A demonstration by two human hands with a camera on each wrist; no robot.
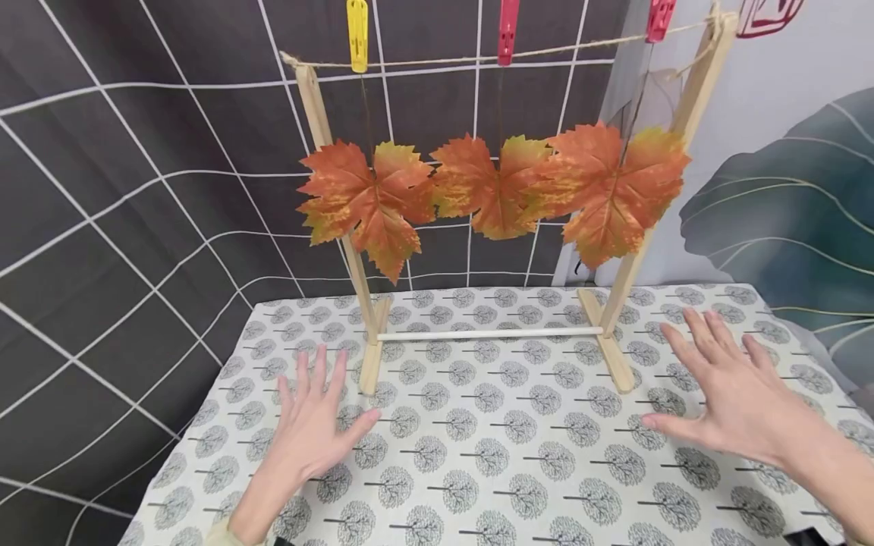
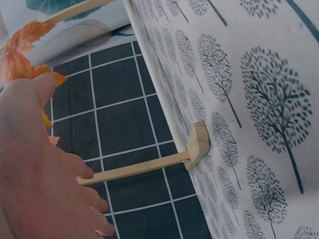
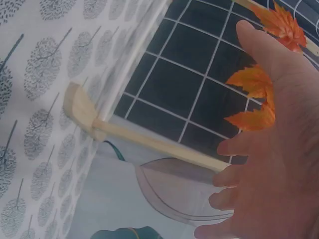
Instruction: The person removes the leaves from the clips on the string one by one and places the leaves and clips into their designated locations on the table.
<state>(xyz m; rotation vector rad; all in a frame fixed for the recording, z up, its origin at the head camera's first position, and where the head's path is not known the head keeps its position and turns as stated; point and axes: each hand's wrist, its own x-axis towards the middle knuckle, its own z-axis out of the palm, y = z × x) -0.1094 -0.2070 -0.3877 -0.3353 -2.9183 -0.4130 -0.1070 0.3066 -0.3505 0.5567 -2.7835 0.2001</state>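
My left hand (image 1: 309,428) is spread over the cloth to the left of a wooden stand, holding nothing. On the other side my right hand (image 1: 740,394) also has its fingers spread, with nothing in it. Between and beyond them stands the wooden frame (image 1: 624,284), its two posts joined low down by a white rod (image 1: 488,334). A twine line (image 1: 437,61) runs between the post tops. From it hang three orange maple leaves, a left one (image 1: 372,197), a middle one (image 1: 493,182) and a right one (image 1: 611,189). A yellow clothespin (image 1: 358,38) and two red clothespins (image 1: 506,34) grip the line above them.
The table wears a white cloth (image 1: 519,462) printed with grey trees. A dark curtain with a white grid (image 1: 123,227) hangs behind and along the left. At the right is a pale cloth with large teal leaf shapes (image 1: 806,205).
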